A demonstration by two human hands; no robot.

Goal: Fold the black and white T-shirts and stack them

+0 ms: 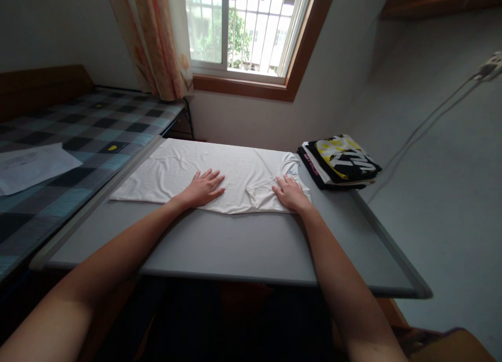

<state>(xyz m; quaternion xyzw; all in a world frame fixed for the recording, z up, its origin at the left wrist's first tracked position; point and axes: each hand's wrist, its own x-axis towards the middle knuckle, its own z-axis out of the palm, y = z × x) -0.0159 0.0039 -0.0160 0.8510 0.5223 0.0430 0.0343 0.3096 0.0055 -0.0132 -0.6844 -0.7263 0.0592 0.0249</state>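
Left hand and right hand lie flat, fingers spread, gripping nothing, on the white shirt beneath them, seemingly folded lengthwise with a sleeve laid in, its length not yet doubled, while folded clothes sit stacked beyond the right hand!

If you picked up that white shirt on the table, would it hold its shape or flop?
The white shirt would probably flop: soft wrinkles run across it and its near edge is wavy. It is likely light for its size, as it lies nearly flat on the table. Pushed by the left hand, it might bunch up, judging by those wrinkles.
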